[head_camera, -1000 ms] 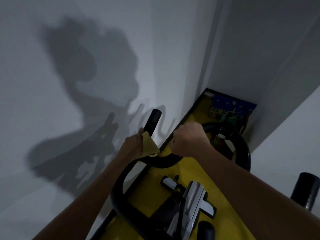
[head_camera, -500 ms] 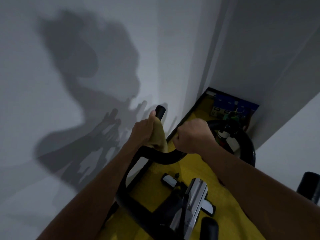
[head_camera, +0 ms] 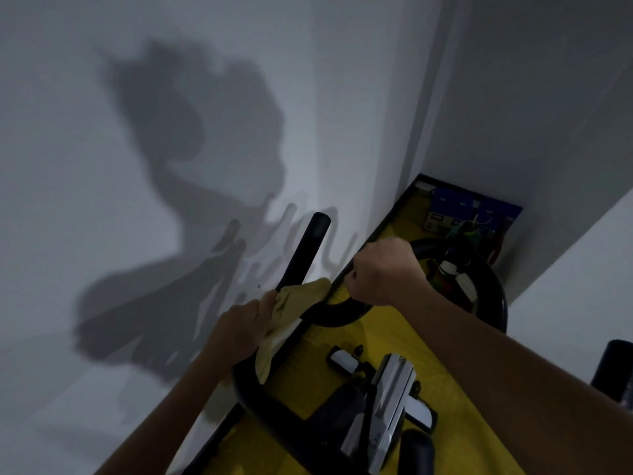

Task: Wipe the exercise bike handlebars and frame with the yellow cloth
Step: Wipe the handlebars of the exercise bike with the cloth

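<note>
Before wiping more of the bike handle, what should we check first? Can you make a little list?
1. Yellow cloth held by the left hand: ok.
2. Cloth touching the black handlebar: ok, it drapes over the bar.
3. Right hand steadying the handlebar with a firm grip: ok.
4. Bar's upper end free to wipe: ok, nothing covers it.
5. Bar already clean: cannot tell, too dim.

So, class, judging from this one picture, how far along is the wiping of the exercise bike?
Done: nothing shows as finished. In hand: the left hand presses the crumpled yellow cloth on the curved black handlebar, while the right hand grips the bar. Left: the upright end and the silver-and-black frame below, untouched now.
</note>
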{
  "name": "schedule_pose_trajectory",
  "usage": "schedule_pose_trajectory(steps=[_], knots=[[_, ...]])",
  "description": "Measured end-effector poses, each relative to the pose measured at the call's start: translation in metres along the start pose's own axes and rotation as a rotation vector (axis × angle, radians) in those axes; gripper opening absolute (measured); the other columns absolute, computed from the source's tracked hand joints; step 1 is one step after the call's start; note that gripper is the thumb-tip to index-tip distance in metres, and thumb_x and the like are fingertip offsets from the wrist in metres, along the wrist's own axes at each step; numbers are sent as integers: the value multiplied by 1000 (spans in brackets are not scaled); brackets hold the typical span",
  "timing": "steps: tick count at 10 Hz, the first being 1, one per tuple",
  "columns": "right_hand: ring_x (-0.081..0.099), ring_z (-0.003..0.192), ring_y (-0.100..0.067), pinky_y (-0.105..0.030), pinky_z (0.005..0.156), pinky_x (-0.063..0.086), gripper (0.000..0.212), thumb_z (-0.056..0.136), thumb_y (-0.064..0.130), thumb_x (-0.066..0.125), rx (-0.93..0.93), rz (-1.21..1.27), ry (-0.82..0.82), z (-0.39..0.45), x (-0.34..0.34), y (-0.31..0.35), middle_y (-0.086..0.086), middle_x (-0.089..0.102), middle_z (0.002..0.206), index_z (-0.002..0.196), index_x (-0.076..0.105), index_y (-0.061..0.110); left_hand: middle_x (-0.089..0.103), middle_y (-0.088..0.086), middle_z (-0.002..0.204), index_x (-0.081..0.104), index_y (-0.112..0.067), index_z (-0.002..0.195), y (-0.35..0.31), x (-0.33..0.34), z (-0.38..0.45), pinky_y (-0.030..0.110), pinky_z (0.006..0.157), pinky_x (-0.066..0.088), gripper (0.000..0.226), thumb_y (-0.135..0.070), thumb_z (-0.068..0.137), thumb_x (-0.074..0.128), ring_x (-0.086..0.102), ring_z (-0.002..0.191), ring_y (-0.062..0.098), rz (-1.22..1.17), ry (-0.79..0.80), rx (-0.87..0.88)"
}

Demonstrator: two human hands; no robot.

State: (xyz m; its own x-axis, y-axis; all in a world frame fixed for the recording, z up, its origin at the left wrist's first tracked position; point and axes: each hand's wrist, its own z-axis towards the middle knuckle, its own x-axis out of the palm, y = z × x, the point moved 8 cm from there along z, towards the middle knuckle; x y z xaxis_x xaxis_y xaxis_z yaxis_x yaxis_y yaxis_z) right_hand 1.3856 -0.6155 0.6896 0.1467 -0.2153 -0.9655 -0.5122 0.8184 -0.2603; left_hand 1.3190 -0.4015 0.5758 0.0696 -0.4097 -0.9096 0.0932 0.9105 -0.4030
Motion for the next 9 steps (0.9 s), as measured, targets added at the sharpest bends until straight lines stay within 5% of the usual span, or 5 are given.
schedule_pose_trajectory(steps=[3, 4, 5, 7, 9], knots=[[41, 52, -14, -26, 52, 26, 36, 92, 31, 35, 9, -18, 18, 0, -2, 0, 5, 48, 59, 60, 49, 20, 48, -12, 73, 48, -30, 78, -54, -25, 72, 23, 64, 41, 34, -37, 107, 31, 44, 64, 3, -386, -177, -391], [46, 53, -14, -26, 51, 27, 39, 93, 33, 35, 11, -12, 3, -2, -5, -2, 4, 54, 60, 60, 52, 20, 45, -17, 75, 63, -10, 109, -80, -38, 111, 13, 63, 34, 65, -58, 100, 21, 39, 65, -5, -549, -265, -359], [47, 52, -15, -26, 52, 28, 43, 95, 36, 33, 1, -9, -30, -4, -7, -2, 4, 55, 61, 61, 54, 20, 65, 0, 76, 72, 7, 106, -91, -46, 147, 18, 60, 50, 33, -23, 99, 61, 59, 64, 7, -385, -296, -139], [48, 53, -16, -26, 52, 30, 43, 92, 36, 34, -5, 12, -30, -2, -8, 0, 4, 54, 59, 59, 55, 20, 58, 24, 133, 54, -2, 137, -69, -24, 117, 39, 109, 37, 67, -53, 105, 27, 53, 125, 33, -622, -159, -427], [49, 56, -15, -27, 52, 27, 45, 95, 40, 33, 8, -6, -21, -1, -4, -1, 3, 56, 62, 63, 57, 18, 63, 22, 123, 57, -5, 132, -39, -9, 59, 40, 105, 38, 76, -59, 103, 12, 58, 115, 34, -429, -30, -510]])
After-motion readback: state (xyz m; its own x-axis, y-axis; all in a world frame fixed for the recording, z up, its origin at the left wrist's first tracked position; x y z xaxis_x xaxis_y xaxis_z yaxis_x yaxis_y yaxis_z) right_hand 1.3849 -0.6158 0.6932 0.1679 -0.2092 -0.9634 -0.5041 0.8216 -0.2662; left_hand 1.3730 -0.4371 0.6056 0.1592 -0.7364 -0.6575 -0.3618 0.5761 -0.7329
